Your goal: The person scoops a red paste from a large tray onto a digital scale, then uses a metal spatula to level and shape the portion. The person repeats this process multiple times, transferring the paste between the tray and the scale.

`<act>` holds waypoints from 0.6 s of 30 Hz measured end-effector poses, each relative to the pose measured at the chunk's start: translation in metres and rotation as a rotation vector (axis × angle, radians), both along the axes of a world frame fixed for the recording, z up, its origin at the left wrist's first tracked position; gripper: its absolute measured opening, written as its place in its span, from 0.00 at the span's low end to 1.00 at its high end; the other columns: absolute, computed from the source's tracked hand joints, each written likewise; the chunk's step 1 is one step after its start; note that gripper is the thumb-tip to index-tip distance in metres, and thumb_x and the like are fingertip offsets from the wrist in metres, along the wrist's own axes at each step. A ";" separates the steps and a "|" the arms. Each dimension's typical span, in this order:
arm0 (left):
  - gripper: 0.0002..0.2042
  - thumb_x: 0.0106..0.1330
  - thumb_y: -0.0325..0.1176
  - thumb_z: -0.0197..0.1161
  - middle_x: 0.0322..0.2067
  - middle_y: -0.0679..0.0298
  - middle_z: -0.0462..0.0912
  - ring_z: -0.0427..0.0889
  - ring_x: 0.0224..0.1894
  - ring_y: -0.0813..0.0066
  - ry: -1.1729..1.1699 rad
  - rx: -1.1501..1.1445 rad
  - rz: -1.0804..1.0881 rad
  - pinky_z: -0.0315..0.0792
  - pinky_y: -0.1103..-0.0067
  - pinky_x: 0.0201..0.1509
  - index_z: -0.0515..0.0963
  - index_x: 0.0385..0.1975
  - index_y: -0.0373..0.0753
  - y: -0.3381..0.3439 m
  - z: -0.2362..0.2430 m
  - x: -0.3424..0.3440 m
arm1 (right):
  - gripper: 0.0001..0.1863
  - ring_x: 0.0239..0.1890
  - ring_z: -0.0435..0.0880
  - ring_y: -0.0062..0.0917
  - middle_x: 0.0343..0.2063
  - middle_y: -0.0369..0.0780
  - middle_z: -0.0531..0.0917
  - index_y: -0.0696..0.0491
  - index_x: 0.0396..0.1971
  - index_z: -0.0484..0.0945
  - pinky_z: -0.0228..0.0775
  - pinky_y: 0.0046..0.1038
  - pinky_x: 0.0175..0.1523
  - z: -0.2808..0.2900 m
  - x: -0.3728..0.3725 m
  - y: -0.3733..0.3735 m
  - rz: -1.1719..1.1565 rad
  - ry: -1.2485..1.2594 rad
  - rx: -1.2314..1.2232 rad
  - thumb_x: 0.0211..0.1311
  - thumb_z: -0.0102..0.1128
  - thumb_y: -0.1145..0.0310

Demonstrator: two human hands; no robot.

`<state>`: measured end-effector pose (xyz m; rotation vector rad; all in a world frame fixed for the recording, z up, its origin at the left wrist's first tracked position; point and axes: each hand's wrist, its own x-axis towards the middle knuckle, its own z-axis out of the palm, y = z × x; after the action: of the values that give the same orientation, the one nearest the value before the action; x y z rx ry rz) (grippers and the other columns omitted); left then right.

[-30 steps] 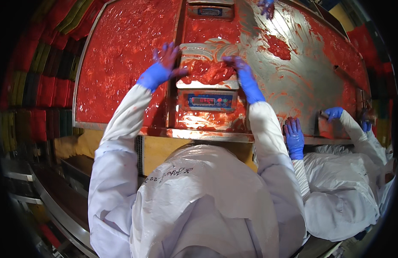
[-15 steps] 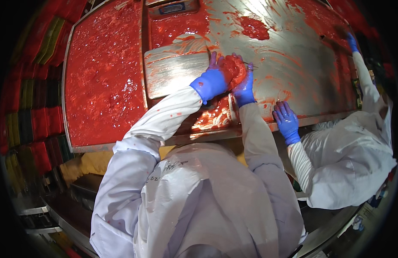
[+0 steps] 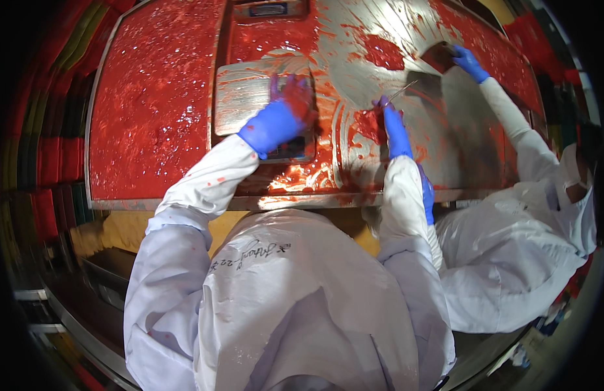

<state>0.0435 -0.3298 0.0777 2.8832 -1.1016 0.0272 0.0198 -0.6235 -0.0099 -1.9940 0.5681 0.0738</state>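
Observation:
My left hand (image 3: 282, 114), in a blue glove smeared red, is over the metal plate (image 3: 240, 98) of a scale, fingers stretched and apart. Motion blurs it, so whether red matter lies under the palm is unclear. The scale's dark panel (image 3: 292, 148) shows partly below my wrist. To the right, my right hand (image 3: 396, 130) is closed round a thin metal tool (image 3: 401, 92), whose tip points away to the upper right. A wet red lump (image 3: 368, 125) lies against the left side of that hand, on the smeared steel table.
A deep tray (image 3: 152, 117) of wet red mass stands at the left. Another red heap (image 3: 383, 52) lies farther back. On the right, a co-worker's gloved hand (image 3: 470, 63) holds a dark flat piece (image 3: 439, 57); their other hand (image 3: 427, 195) is beside my right forearm.
My hands have parted: the left moved left over the scale plate, the right slightly right. The red lump between them is no longer there. The co-worker's far hand came inward with the flat piece.

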 end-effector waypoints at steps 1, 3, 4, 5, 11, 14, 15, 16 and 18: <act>0.28 0.65 0.48 0.49 0.63 0.50 0.58 0.52 0.67 0.49 0.001 -0.044 -0.023 0.39 0.46 0.66 0.63 0.58 0.34 -0.006 -0.008 -0.006 | 0.37 0.70 0.31 0.47 0.67 0.43 0.56 0.42 0.54 0.74 0.20 0.60 0.65 0.001 -0.001 0.006 0.065 0.114 -0.229 0.59 0.32 0.31; 0.30 0.66 0.49 0.48 0.65 0.48 0.54 0.49 0.68 0.49 0.036 -0.118 -0.024 0.39 0.48 0.67 0.59 0.61 0.32 -0.015 -0.014 -0.010 | 0.36 0.70 0.32 0.48 0.68 0.43 0.52 0.42 0.55 0.73 0.20 0.60 0.65 0.010 0.004 0.025 0.133 0.046 -0.331 0.59 0.33 0.32; 0.32 0.66 0.50 0.48 0.65 0.47 0.52 0.48 0.69 0.49 0.072 -0.156 -0.013 0.39 0.49 0.67 0.57 0.62 0.31 -0.020 -0.014 -0.011 | 0.36 0.70 0.32 0.48 0.68 0.43 0.50 0.42 0.55 0.73 0.20 0.59 0.65 0.013 0.003 0.035 0.163 0.012 -0.379 0.59 0.34 0.33; 0.33 0.66 0.52 0.48 0.66 0.48 0.49 0.45 0.70 0.50 0.101 -0.118 0.050 0.39 0.49 0.68 0.56 0.62 0.31 -0.016 -0.024 -0.001 | 0.36 0.70 0.32 0.48 0.68 0.44 0.50 0.42 0.57 0.71 0.21 0.58 0.66 0.034 0.001 0.055 0.212 -0.037 -0.325 0.59 0.36 0.33; 0.19 0.69 0.46 0.44 0.67 0.50 0.49 0.43 0.70 0.46 -0.153 -0.083 0.422 0.41 0.46 0.65 0.69 0.56 0.51 0.109 -0.074 0.062 | 0.25 0.69 0.40 0.47 0.65 0.47 0.57 0.41 0.52 0.76 0.24 0.46 0.70 0.024 -0.028 0.084 0.402 -0.261 -0.266 0.66 0.39 0.44; 0.26 0.70 0.50 0.36 0.68 0.52 0.48 0.42 0.69 0.46 0.342 0.100 0.643 0.38 0.43 0.64 0.58 0.64 0.44 0.164 -0.031 0.056 | 0.21 0.70 0.43 0.44 0.66 0.46 0.56 0.41 0.52 0.75 0.34 0.43 0.70 0.006 -0.065 0.091 0.345 -0.259 -0.007 0.65 0.47 0.48; 0.25 0.71 0.48 0.34 0.64 0.49 0.57 0.52 0.67 0.49 0.241 0.186 0.744 0.48 0.51 0.65 0.58 0.63 0.43 0.184 -0.048 0.054 | 0.21 0.69 0.46 0.41 0.66 0.46 0.57 0.43 0.52 0.76 0.37 0.40 0.70 0.001 -0.073 0.097 0.317 -0.248 0.080 0.64 0.50 0.50; 0.24 0.71 0.47 0.33 0.61 0.48 0.61 0.57 0.65 0.50 0.303 0.044 0.770 0.52 0.54 0.64 0.58 0.63 0.43 0.201 -0.062 0.061 | 0.21 0.69 0.50 0.39 0.66 0.45 0.57 0.46 0.52 0.76 0.40 0.38 0.70 -0.003 -0.081 0.101 0.289 -0.236 0.168 0.64 0.52 0.51; 0.23 0.72 0.46 0.32 0.56 0.45 0.69 0.66 0.60 0.50 0.445 -0.238 0.803 0.61 0.62 0.61 0.58 0.62 0.43 0.224 -0.079 0.077 | 0.23 0.67 0.56 0.33 0.64 0.44 0.61 0.51 0.51 0.76 0.45 0.34 0.69 0.011 -0.100 0.119 0.213 -0.193 0.274 0.62 0.55 0.52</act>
<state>0.1205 -0.1061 -0.0010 2.6977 0.1403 -0.3917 -0.0806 -0.5042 0.0007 -1.7634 0.2071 0.0835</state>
